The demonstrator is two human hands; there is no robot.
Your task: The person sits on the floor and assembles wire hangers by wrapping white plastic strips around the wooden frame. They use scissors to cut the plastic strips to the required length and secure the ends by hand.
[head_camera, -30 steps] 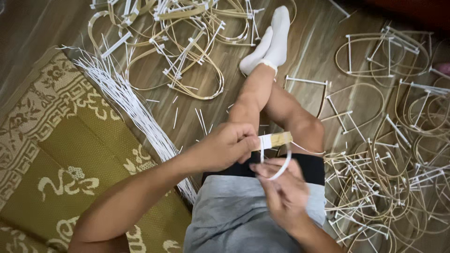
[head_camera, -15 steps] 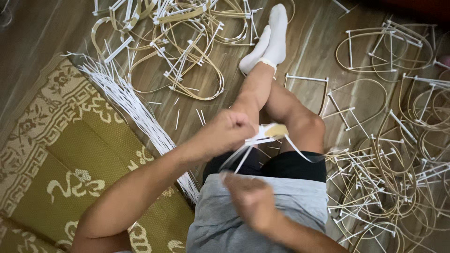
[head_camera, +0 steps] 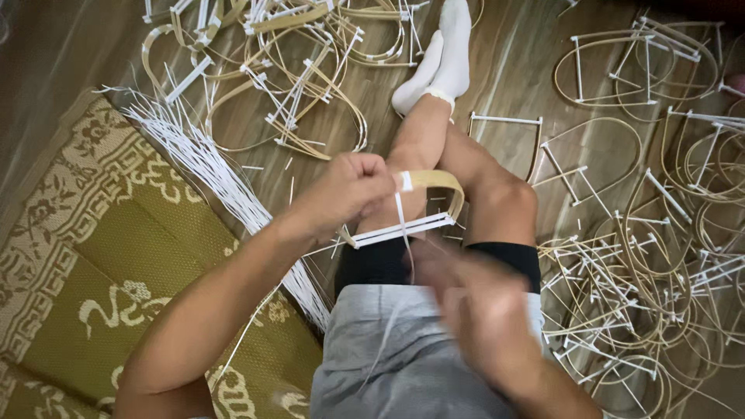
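A seated person works a bamboo frame [head_camera: 434,203] above crossed legs on a wooden floor [head_camera: 70,46]. Far left of the grip lies a green and gold patterned mat [head_camera: 101,264], and between mat and grip runs a long bundle of white strips [head_camera: 225,186], fanned toward the upper left.

The left hand [head_camera: 349,194] is closed around the frame's left end, fingers curled over the tan curved strip where a white binding wraps it. The frame sits just right of that grip, in front of the knees; its long axis runs roughly left to right, the straight white bar tilted slightly upward to the right, and the tan arch bowing away from the body.

A thin white strand [head_camera: 403,240] drops from the binding toward the right hand [head_camera: 481,310], which sits below and right of the grip (heavily blurred, so whether its fingers pinch the strand cannot be told).

Above the grip, a heap of finished frames [head_camera: 287,70] lies beside the white socks [head_camera: 442,54]. Far right, more bamboo frames [head_camera: 644,256] are piled loosely.
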